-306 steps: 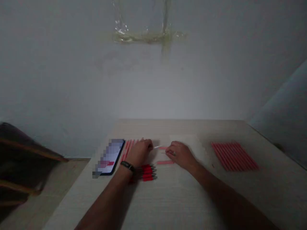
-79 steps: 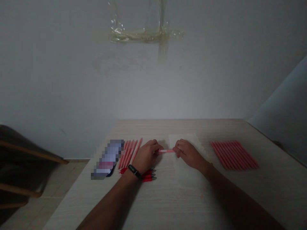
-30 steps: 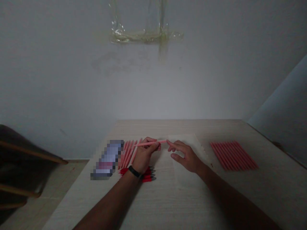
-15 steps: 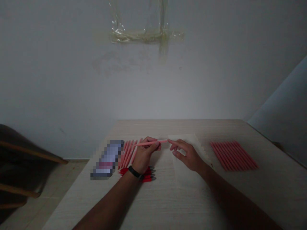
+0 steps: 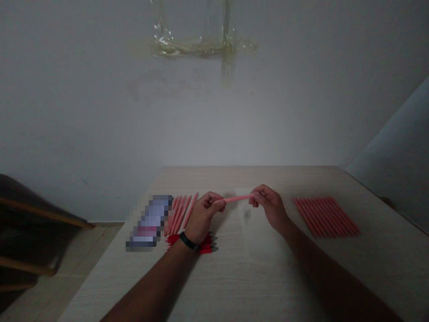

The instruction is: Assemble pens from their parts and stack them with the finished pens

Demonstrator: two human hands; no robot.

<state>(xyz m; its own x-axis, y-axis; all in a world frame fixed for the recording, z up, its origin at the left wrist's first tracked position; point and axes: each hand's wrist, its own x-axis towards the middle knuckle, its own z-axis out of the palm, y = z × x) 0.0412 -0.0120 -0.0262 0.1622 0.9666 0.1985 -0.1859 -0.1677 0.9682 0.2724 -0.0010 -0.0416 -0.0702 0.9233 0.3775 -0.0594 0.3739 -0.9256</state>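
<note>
My left hand (image 5: pixel 204 214) and my right hand (image 5: pixel 270 205) each pinch one end of a pink pen (image 5: pixel 237 198), which I hold level just above the wooden table (image 5: pixel 234 277). A sheet of white paper (image 5: pixel 258 232) with a small dark scribble lies under the pen and my right hand. Just left of my left hand lies a row of pink pen barrels (image 5: pixel 181 212). Several red pen parts with dark tips (image 5: pixel 206 243) lie under my left wrist, which wears a dark band.
A neat row of pink pens (image 5: pixel 326 216) lies at the right of the table. A phone (image 5: pixel 149 221) lies at the table's left edge. A dark chair (image 5: pixel 27 223) stands at the far left. A pale wall with taped plastic rises behind.
My right hand, open a moment ago, has closed on the pen's right end. The pen has shifted right and now lies between both hands. A scribble now shows on the paper.
</note>
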